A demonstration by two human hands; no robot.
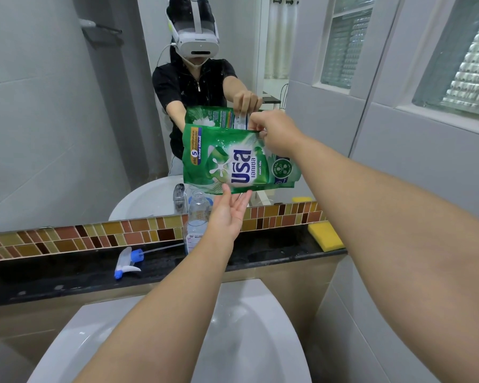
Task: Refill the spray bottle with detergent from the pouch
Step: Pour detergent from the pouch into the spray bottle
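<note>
Pinching the green detergent pouch (239, 158) by its top edge, right hand (277, 134) holding it sideways above the uncapped clear spray bottle (197, 217) on the dark ledge (67, 275) — left hand (228, 214) open-fingered, touching the pouch's lower edge, trigger sprayer head (127, 262) lying left of the bottle.

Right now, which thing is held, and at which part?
The right hand pinches the green pouch at its upper edge; the left hand, open, touches its lower edge.

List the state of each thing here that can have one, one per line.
pouch: held sideways above the bottle, right hand pinching its top edge
left hand: open under the pouch
spray bottle: upright, uncapped
sprayer head: off, lying on the ledge
sponge: on the ledge
</note>
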